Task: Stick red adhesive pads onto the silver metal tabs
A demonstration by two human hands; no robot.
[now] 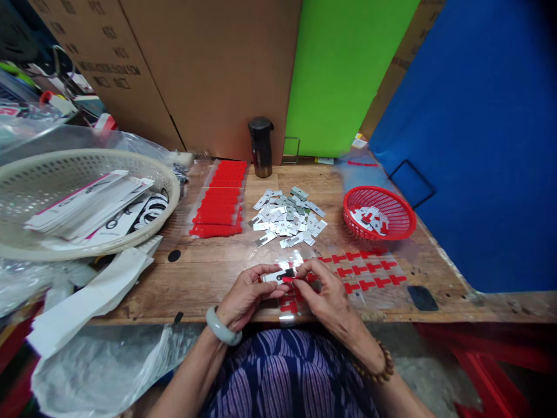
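Observation:
My left hand [248, 294] grips a small white-and-silver metal plate [272, 277] by its left end, above the table's front edge. At the plate's right end, my right hand [329, 294] pinches a small red piece [288, 280] between thumb and forefinger, touching the plate. Beneath and to the right of my hands lies a clear sheet with rows of red T-shaped pieces [360, 269]. Beyond my hands is a loose pile of similar metal plates [289, 216]. A red basket [404, 223] at the right holds several white pieces with red on them.
Stacked red strips [220, 200] lie left of the pile. A dark bottle [261, 148] stands at the back. A large cream basket [172, 203] with printed cards is at the left, above white paper strips [93, 293]. A blue panel [478, 145] rises at the right.

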